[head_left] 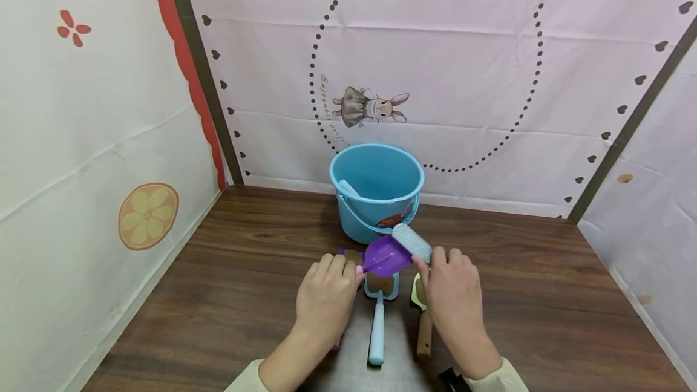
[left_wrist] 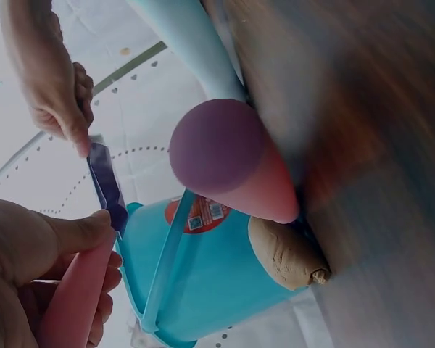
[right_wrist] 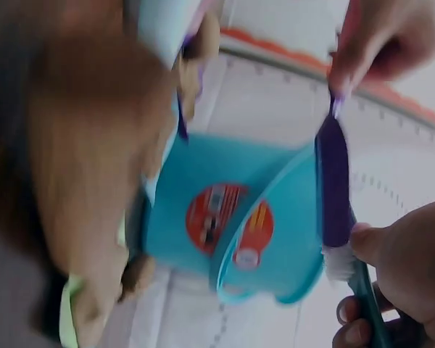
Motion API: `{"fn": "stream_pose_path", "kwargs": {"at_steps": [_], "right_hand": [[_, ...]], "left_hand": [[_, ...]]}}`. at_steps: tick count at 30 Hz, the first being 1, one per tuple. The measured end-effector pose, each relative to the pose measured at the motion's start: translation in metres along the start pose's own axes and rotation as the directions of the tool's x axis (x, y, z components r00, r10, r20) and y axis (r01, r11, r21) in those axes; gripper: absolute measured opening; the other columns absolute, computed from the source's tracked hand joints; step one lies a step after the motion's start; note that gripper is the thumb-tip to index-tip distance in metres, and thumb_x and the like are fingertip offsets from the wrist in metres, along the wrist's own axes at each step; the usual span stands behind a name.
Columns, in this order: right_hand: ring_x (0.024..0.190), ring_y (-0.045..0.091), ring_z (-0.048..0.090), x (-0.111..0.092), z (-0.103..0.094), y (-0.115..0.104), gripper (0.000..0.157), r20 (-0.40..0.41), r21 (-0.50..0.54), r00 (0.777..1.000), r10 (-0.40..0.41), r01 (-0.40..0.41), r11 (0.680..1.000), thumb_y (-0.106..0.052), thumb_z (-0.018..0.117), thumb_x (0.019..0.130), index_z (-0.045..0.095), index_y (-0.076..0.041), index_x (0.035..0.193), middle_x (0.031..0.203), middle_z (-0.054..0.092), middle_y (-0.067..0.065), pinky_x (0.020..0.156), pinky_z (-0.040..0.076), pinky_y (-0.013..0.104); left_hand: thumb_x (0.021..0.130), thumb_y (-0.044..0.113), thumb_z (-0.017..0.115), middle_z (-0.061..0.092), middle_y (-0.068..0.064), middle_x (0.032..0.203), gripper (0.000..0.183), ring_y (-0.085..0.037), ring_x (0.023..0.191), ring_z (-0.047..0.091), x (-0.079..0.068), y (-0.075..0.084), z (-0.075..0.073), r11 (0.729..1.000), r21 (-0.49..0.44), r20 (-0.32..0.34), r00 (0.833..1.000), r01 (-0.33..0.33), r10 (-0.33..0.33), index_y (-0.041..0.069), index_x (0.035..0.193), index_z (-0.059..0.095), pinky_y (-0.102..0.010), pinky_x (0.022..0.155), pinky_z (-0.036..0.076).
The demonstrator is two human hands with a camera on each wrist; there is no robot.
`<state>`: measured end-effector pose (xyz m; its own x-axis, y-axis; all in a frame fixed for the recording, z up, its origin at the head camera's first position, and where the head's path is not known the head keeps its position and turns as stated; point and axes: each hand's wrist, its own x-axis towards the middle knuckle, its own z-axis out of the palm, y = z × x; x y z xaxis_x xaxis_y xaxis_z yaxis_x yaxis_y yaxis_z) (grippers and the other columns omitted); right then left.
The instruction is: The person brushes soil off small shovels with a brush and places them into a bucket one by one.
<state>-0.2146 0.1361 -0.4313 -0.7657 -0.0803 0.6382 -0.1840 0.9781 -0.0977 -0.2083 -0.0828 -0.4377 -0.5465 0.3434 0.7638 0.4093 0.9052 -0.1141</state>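
Note:
My left hand (head_left: 327, 292) grips the pink handle (left_wrist: 76, 297) of a purple toy shovel (head_left: 385, 257), whose scoop is held up over the table. In my right hand (head_left: 454, 289) is a scrub brush (head_left: 412, 242) with pale bristles and a teal handle (right_wrist: 370, 312). Its bristles (right_wrist: 338, 262) meet the end of the scoop. Below lies a light blue shovel (head_left: 377, 331) with a brown mass in its scoop. A green shovel (head_left: 416, 292) with a brown handle lies under my right hand, also carrying brown stuff. Another pink-handled shovel (left_wrist: 232, 156) is mostly hidden under my left hand.
A blue bucket (head_left: 376, 210) with a handle stands behind the hands; a pale object (head_left: 348, 188) leans inside it. Brown lumps (left_wrist: 286, 250) sit near its base. Patterned cloth walls (head_left: 463, 65) enclose the wooden table (head_left: 544, 295) at the back and sides.

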Motion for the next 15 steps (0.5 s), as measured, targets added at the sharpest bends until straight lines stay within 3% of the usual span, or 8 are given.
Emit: {"fn": "stream_pose_path", "kwargs": {"at_steps": [4,11,15], "right_hand": [[0.057,0.029,0.047,0.002,-0.006,0.001,0.043,-0.017,0.031,1.000,0.015,-0.014,0.999,-0.036,0.072,0.094,0.053,0.000,0.080,0.068,0.042,0.011,0.052,0.043,0.043],[0.058,0.026,0.046,-0.013,-0.007,-0.029,0.044,0.019,0.067,0.987,-0.160,0.159,0.985,-0.040,0.071,0.094,0.050,-0.005,0.079,0.070,0.044,0.009,0.053,0.039,0.038],[0.057,0.029,0.047,-0.012,-0.003,-0.026,0.045,0.019,0.025,0.993,-0.115,0.114,0.993,-0.041,0.072,0.094,0.050,-0.004,0.079,0.068,0.042,0.011,0.052,0.039,0.039]], "left_hand": [[0.090,0.028,0.078,0.061,-0.008,0.074,0.029,-0.020,0.063,0.046,-0.001,0.000,0.000,1.000,-0.001,0.011,1.000,0.007,-0.007,0.003,0.078,0.069,-0.029,0.053,0.036],[0.084,0.030,0.084,0.062,-0.008,0.076,0.032,-0.022,0.065,0.051,0.000,-0.001,0.002,1.000,-0.002,0.006,1.000,0.004,-0.004,0.002,0.081,0.069,-0.031,0.054,0.040],[0.088,0.029,0.079,0.062,-0.009,0.076,0.030,-0.022,0.066,0.051,0.000,-0.001,0.003,1.000,-0.016,-0.001,1.000,-0.007,0.007,0.001,0.082,0.068,-0.031,0.056,0.043]]}}
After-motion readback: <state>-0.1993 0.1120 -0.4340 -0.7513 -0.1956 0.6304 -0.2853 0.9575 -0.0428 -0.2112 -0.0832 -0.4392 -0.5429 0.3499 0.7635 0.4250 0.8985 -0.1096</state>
